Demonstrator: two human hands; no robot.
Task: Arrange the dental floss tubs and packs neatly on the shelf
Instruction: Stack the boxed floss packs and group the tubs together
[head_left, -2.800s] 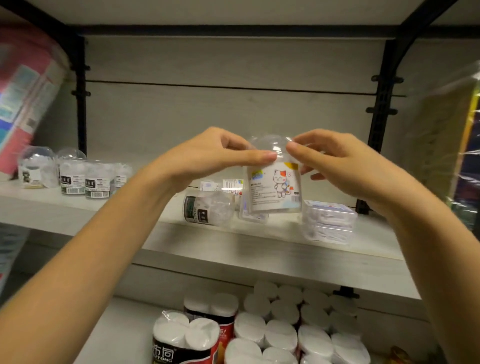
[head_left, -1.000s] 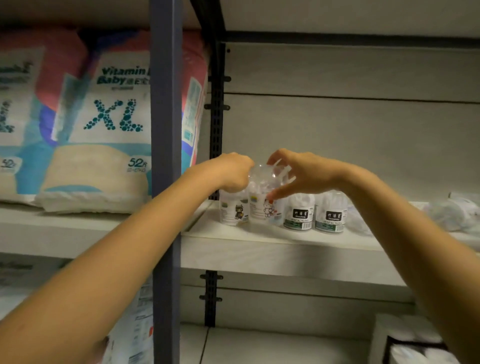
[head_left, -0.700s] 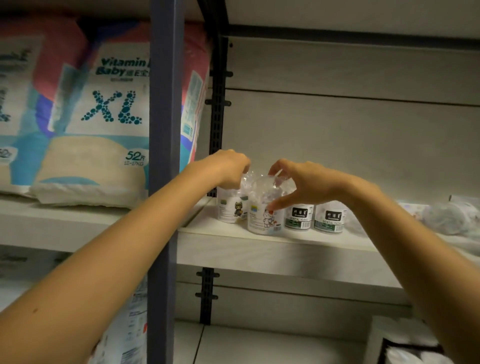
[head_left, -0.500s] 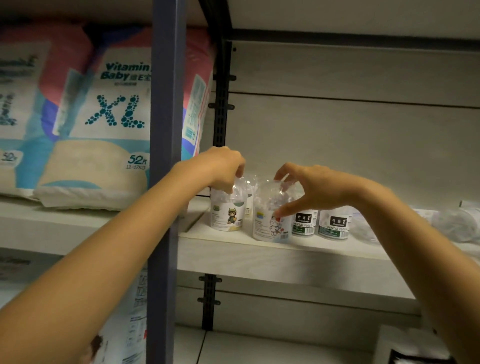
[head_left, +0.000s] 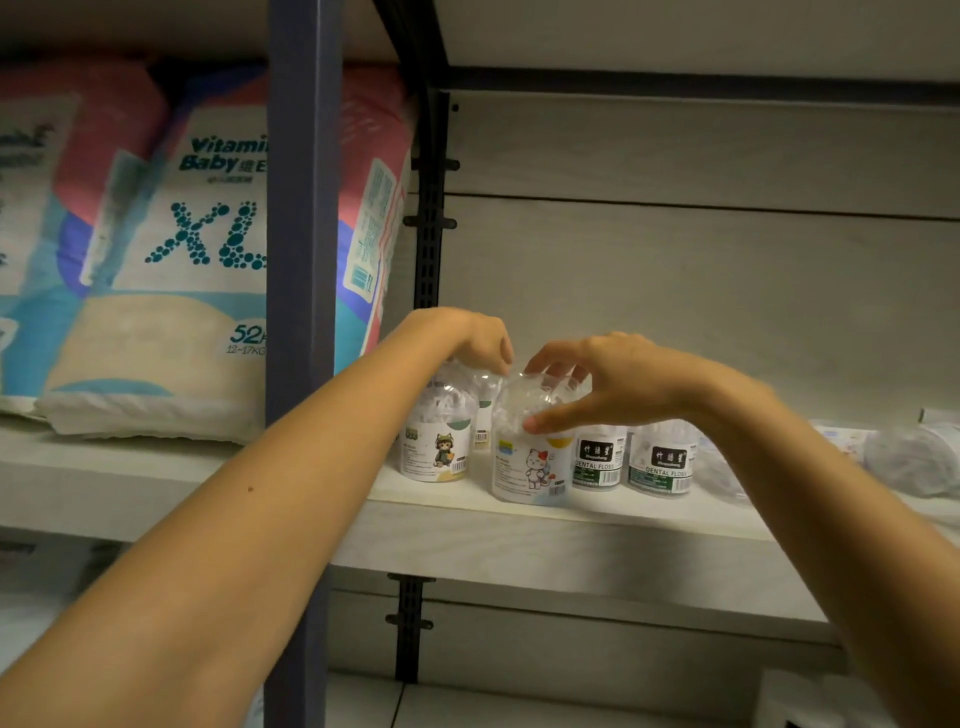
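The right hand (head_left: 613, 384) grips the clear dome of the white-cat floss tub (head_left: 524, 470), thumb on its front and fingers curled over the top; the tub stands upright near the front of the shelf (head_left: 519, 545), just beside two black-labelled dental floss tubs (head_left: 597, 460). The left hand (head_left: 462, 338) curls over the dome of the grey-cat floss tub (head_left: 436, 447) standing to the left, but its fingertips are hidden, so a grip cannot be told.
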